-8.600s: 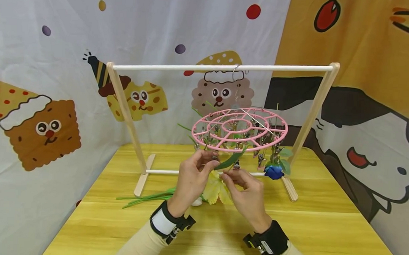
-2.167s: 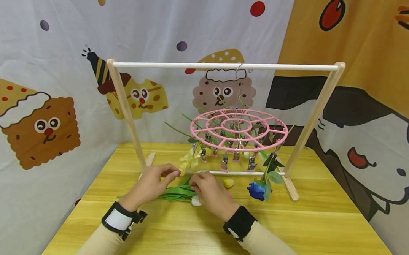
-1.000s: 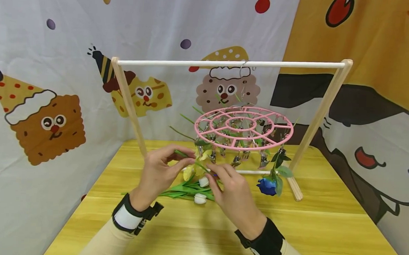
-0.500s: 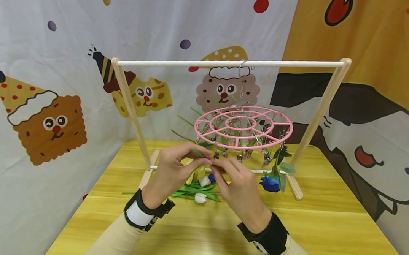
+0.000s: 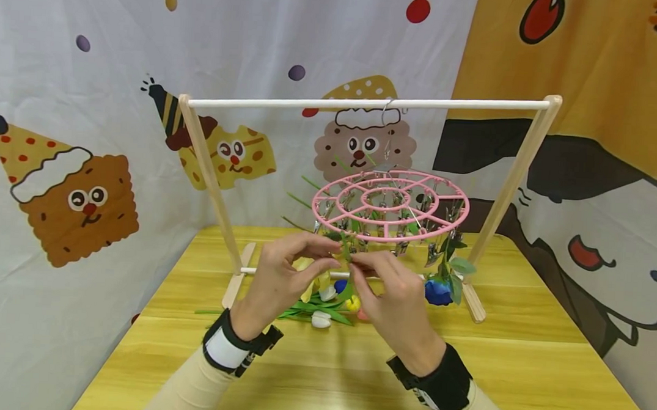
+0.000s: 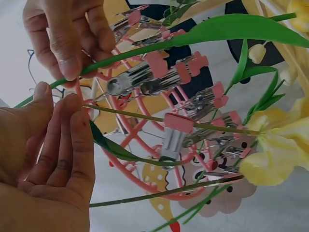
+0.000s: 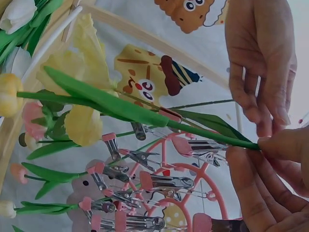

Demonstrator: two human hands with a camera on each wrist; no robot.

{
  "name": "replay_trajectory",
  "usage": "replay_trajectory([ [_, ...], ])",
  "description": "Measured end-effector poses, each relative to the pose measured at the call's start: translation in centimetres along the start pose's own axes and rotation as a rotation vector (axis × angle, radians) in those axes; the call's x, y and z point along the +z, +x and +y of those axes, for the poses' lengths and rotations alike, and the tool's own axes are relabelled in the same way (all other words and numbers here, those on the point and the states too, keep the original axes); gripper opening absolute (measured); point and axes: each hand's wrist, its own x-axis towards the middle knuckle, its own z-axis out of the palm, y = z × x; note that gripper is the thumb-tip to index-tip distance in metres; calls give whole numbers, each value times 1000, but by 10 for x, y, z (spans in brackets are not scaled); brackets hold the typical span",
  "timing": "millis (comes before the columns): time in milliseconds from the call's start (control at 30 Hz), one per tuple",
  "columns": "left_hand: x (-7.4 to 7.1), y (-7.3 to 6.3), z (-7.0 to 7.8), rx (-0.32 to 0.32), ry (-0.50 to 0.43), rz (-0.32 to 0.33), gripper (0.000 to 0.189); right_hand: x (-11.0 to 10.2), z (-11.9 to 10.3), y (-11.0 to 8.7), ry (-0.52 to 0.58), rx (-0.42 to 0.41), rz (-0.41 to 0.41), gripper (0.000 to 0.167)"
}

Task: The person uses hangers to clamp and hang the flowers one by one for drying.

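A broad surface (image 5: 519,366) of yellow wood-grain boards, with faint seams running across it, fills the lower part of the head view. It meets a white cloth backdrop (image 5: 231,48) printed with coloured dots and party-hatted cartoon biscuits and cheese; on the right, an orange cloth wall (image 5: 494,71) carries a large black-and-white cartoon cat.

On the surface stands a rack with white rails and pale wooden legs (image 5: 311,104). From its top rail a pink round plastic hanger (image 5: 386,209) hangs by a metal hook, bearing silver metal clips with pink tips (image 7: 166,181). A blue artificial rose (image 5: 438,292) hangs bloom-down at the hanger's right side, and a large pale yellow ruffled flower (image 6: 275,145) hangs at its near left.

The right hand (image 5: 398,294) has a narrow grip, pinching the green stem of a yellow artificial tulip (image 7: 130,110) near the stem's end. The tulip is in front of the hanger, its bloom pointing down. The left hand (image 5: 278,273) is just beside it, thumb and fingertips slightly apart; whether they touch the stem is unclear.

Below the hands, white artificial tulips with green leaves (image 5: 321,319) lie on the surface.
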Motion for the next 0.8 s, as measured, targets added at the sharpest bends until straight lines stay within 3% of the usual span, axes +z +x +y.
replay_trajectory([
  [333, 10, -11, -6, -126, -9, -38, 17, -11, 10, 1, 62, 67, 57, 28],
  [467, 18, -15, -6, -186, 39, -61, 10, -15, 14, -1, 74, 71, 90, 27],
  [800, 38, -15, -4, -248, 132, -94, 24, -18, 21, -3, 91, 36, 160, 26],
])
